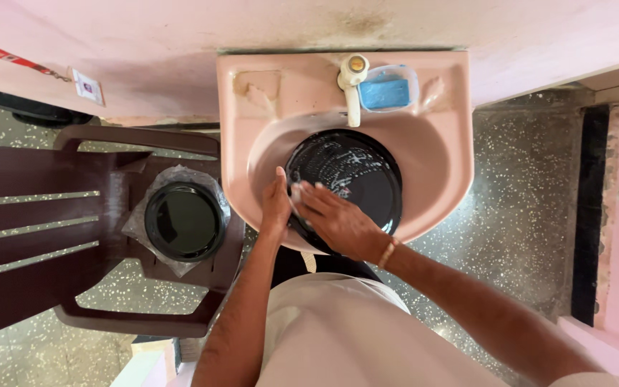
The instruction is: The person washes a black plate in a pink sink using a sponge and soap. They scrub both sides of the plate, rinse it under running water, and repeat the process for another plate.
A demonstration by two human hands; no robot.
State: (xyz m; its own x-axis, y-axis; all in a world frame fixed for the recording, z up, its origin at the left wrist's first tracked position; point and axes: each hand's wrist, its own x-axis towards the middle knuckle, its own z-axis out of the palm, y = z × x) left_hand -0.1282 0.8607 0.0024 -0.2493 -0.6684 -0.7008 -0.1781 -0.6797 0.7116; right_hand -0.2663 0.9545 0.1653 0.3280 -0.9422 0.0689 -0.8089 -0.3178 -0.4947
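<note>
A round black plate [356, 175] streaked with white suds lies in the pink wash basin [438, 143]. My left hand [276, 204] grips the plate's left rim with the thumb up. My right hand [334, 218] lies flat on the plate's near left part, fingers spread, with a small pale thing partly hidden under the fingertips. A bangle is on my right wrist.
A cream tap [353, 86] stands at the basin's back, with a blue soap in a clear dish [388, 89] beside it. To the left a dark brown plastic chair [51, 215] carries another black plate [184, 220] on clear wrapping. The floor is speckled stone, the walls pink.
</note>
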